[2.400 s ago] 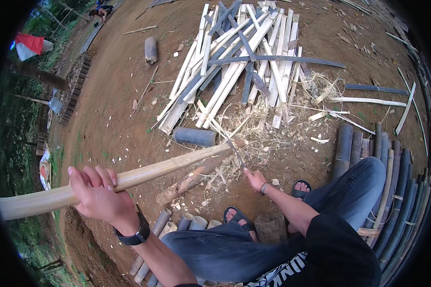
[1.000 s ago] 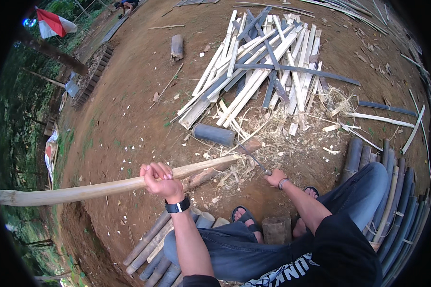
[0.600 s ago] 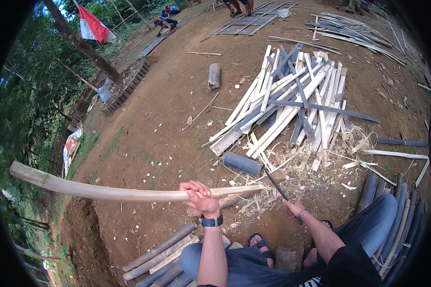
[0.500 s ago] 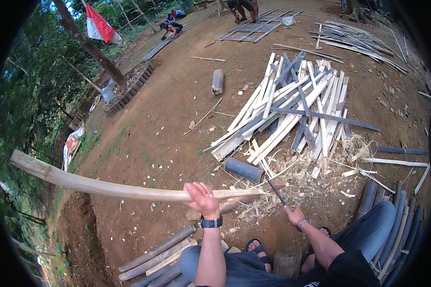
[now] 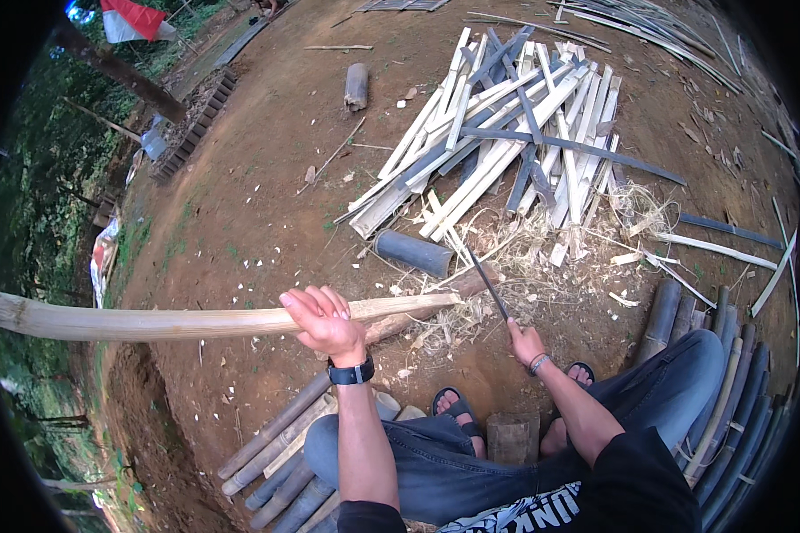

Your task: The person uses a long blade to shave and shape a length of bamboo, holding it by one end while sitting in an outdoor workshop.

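Observation:
My left hand (image 5: 322,322) is closed around a long pale strip of split bamboo (image 5: 151,322). The strip lies almost level across the view, its thick end cut off at the left rim. Its narrow, whittled end comes to the log (image 5: 391,327) on the ground; whether it touches cannot be made out. In my right hand (image 5: 526,343) is the handle of a machete (image 5: 491,289). The dark, slim blade slants up and left, its tip a little beyond the strip's narrow end and apart from it.
Beyond the hands sits a heap of split bamboo slats (image 5: 515,142), with curly shavings (image 5: 542,275) in front. A dark bamboo piece (image 5: 413,253) lies nearby. Bamboo poles flank my legs at left (image 5: 285,444) and right (image 5: 737,435). A wood block (image 5: 513,437) stands between my feet.
The view has tilted downward, shifting the scene up and left. The strip's thick end has dropped and swung past the left rim. Both hands keep their holds.

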